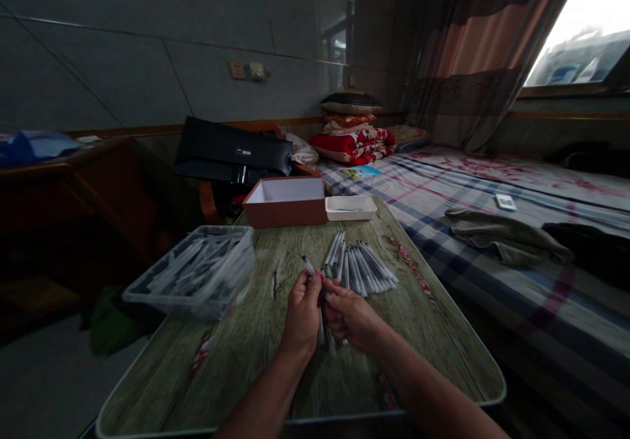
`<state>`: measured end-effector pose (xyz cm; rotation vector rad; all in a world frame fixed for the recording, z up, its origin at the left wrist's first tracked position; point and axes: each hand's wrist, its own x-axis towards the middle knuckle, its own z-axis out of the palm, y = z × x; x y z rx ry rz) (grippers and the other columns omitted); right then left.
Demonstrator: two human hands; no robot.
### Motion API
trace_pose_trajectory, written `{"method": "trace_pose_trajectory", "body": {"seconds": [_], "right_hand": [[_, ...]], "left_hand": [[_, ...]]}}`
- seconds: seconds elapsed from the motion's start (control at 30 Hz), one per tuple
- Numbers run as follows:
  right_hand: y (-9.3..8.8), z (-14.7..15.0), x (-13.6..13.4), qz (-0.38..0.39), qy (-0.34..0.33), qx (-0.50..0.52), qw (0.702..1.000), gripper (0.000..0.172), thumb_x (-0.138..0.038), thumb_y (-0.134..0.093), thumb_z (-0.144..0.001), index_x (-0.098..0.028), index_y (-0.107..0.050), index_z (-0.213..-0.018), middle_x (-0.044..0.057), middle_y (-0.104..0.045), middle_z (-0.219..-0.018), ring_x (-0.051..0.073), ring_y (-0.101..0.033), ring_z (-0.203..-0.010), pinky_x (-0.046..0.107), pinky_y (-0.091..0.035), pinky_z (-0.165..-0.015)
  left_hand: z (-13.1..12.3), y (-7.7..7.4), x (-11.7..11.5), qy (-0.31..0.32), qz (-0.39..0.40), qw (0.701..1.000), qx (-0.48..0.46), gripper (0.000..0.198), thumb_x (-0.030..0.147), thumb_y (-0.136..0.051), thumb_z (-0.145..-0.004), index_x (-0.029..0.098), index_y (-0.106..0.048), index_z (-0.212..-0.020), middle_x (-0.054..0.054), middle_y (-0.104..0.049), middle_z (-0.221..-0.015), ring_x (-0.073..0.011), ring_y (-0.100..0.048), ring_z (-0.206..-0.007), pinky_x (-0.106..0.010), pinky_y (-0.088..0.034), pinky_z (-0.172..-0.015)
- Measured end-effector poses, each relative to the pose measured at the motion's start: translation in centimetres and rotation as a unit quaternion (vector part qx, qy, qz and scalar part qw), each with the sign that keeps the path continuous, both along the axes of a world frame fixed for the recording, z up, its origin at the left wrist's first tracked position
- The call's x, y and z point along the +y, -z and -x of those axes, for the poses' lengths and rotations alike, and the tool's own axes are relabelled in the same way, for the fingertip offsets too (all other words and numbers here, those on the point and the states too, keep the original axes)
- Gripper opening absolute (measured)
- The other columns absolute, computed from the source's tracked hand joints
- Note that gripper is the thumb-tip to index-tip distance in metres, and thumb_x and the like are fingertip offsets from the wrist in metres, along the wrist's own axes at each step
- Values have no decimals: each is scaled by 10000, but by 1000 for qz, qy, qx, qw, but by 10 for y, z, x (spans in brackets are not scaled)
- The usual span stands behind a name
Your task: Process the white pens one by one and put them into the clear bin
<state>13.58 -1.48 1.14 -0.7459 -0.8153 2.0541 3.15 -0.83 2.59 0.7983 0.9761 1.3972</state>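
My left hand (301, 314) and my right hand (350, 317) meet over the middle of a wood-patterned table (236, 360). Both are closed around thin grey pen-like sticks (309, 267); one stick pokes up from the left fingers, and more run down between the two hands. Just beyond my hands lies a loose pile of the same sticks (361, 267), fanned out on the tabletop. A clear plastic tray (194, 271) holding several more sticks hangs over the table's left edge.
A red-brown open box (285, 204) and a small white tray (350, 207) stand at the table's far end. A bed with a checked sheet (492, 229), folded bedding and clothes runs along the right. A dark monitor (231, 153) leans behind the table.
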Motion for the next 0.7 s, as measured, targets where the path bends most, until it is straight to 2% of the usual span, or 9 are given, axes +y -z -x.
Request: {"method": "trace_pose_trajectory", "body": {"seconds": [0.13,0.37,0.5,0.7], "right_hand": [[-4,-2,2,-2,2,-20,1000,543,-416,-644,-769,-240,-486,-1258,-135,-308,-462,34,-140,-339,166,-52,-387],[-1,-3,4,-3,-1,-6,1000,586,-412,-654,-757,-262,-449,-1285,-127,-327,-478,35,-166,-351,158,-66,-386],[1,-2,4,-9,-11,8,1000,474,-422,-706,-697,-213,-514,-1075,-108,-366,-492,38,-208,-382,158,-95,-383],[0,-3,3,-21,-3,-1,1000,390,-471,-701,-703,-223,-429,-828,-120,-337,-487,31,-162,-371,155,-73,-361]], "left_hand": [[-3,1,0,-7,1,1000,6,280,474,-634,-749,231,-513,-814,-6,-686,-771,-204,-674,-795,-297,-506,-670],[-1,1,4,8,-21,1000,2,276,459,-636,-763,210,-544,-839,-6,-687,-769,-187,-678,-786,-289,-512,-710],[3,-3,4,10,-42,999,-8,254,426,-635,-776,195,-555,-847,4,-672,-727,-175,-677,-770,-283,-510,-712],[4,-2,4,5,-82,996,27,198,372,-613,-810,181,-570,-786,26,-628,-676,-152,-663,-764,-262,-495,-738]]}}
